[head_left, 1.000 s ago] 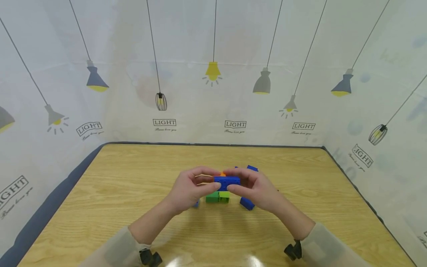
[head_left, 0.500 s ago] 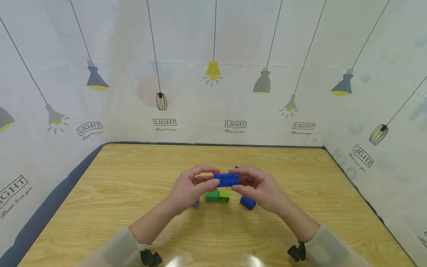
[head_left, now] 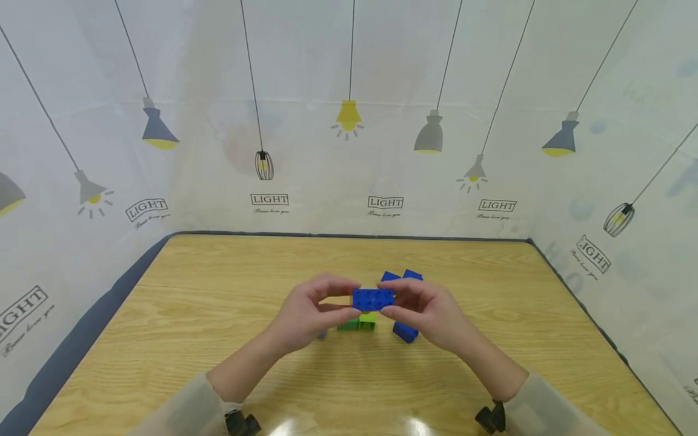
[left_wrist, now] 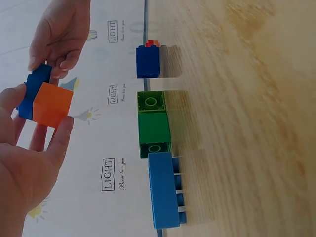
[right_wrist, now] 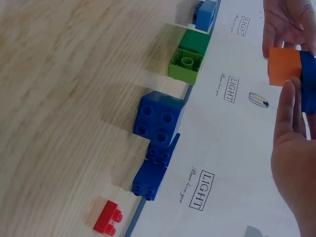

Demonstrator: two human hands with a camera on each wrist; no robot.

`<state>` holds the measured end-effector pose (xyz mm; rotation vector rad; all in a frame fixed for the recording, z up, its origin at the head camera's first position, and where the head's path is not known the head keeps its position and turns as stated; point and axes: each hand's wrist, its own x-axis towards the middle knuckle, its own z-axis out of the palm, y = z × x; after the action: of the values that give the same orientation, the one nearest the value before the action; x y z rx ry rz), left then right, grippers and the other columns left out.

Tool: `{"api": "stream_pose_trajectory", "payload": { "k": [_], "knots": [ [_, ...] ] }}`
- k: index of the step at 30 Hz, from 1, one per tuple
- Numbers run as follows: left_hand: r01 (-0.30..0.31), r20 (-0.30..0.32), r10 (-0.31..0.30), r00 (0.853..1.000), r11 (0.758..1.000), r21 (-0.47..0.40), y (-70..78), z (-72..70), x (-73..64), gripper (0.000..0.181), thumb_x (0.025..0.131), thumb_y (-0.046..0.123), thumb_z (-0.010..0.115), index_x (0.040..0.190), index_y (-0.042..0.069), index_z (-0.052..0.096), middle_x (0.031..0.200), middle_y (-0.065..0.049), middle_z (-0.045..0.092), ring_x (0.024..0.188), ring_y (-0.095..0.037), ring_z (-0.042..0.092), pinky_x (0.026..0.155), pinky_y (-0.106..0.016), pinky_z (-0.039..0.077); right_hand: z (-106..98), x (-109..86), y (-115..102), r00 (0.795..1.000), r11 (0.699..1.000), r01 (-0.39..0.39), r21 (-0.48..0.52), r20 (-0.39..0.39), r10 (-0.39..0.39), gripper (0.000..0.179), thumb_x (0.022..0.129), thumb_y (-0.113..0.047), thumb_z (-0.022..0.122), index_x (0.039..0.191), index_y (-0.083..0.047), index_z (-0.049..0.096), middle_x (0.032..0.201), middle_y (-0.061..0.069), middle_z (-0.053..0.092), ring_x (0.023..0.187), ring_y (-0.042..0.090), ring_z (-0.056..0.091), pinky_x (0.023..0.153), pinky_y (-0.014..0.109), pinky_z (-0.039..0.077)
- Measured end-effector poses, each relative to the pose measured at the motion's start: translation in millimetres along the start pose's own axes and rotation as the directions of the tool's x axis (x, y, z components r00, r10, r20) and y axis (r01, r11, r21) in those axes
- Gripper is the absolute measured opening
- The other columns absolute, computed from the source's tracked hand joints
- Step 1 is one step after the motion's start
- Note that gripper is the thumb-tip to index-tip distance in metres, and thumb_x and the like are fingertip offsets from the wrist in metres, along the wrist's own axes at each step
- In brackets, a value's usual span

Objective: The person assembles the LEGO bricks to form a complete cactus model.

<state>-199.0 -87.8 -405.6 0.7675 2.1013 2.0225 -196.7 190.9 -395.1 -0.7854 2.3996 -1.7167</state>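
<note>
In the head view, my left hand (head_left: 311, 312) and right hand (head_left: 428, 309) pinch a joined pair of toy building bricks from either side, held up over the table. The studded face of the blue brick (head_left: 373, 300) is turned up toward the head camera. Behind it sits an orange brick (left_wrist: 52, 105), mostly hidden in the head view but plain in both wrist views. Thumbs are at the near side, fingers at the far side. Beneath the hands, a green brick (left_wrist: 154, 128) and a lime brick (left_wrist: 151, 101) stand side by side on the table.
Several blue bricks lie to the right, one blue brick (head_left: 405, 332) near the right hand and another blue brick (head_left: 412, 275) farther back. A light blue brick (left_wrist: 165, 190) rests on its side at the left. The right wrist view shows a red brick (right_wrist: 108, 217).
The joined bricks have tilted, so the blue studs now face the head camera and the orange one has dropped behind. My right hand has shifted slightly right and down, uncovering blue bricks at the back.
</note>
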Motion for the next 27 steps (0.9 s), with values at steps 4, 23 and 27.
{"api": "stream_pose_trajectory", "payload": {
  "k": [4,23,27],
  "knots": [
    [0.065,0.012,-0.065,0.998,0.998,0.013,-2.3,1.7,-3.6,0.036,0.098,0.009,0.084,0.132,0.008,0.076,0.132,-0.014,0.075,0.127,-0.03,0.073,0.096,-0.033,0.068,0.8,-3.1,2.7,0.999,1.0,-0.01,-0.006,0.032,0.01,0.038,0.103,-0.012,0.078,0.139,-0.004,0.071,0.118,0.021,0.075,0.094,0.016,0.077,0.077,0.032,0.068],
    [0.278,0.104,-0.287,0.952,0.956,0.096,-22.0,7.9,-23.1,0.031,0.098,0.021,0.086,0.127,0.014,0.076,0.136,-0.009,0.072,0.118,-0.027,0.075,0.094,-0.034,0.067,9.0,-19.8,19.2,0.968,0.986,-0.162,-0.03,0.19,0.164,0.035,0.102,-0.019,0.081,0.134,-0.008,0.073,0.12,0.015,0.071,0.093,0.019,0.07,0.076,0.021,0.061],
    [0.316,0.123,-0.327,0.937,0.943,0.1,-24.5,7.5,-24.6,0.03,0.097,0.016,0.086,0.125,0.012,0.076,0.134,-0.01,0.072,0.117,-0.026,0.076,0.094,-0.035,0.068,10.8,-20.6,23.8,0.955,0.982,-0.178,-0.066,0.229,0.189,0.033,0.103,-0.021,0.08,0.135,-0.014,0.074,0.125,0.012,0.072,0.094,0.019,0.07,0.075,0.021,0.061]
  ]
}}
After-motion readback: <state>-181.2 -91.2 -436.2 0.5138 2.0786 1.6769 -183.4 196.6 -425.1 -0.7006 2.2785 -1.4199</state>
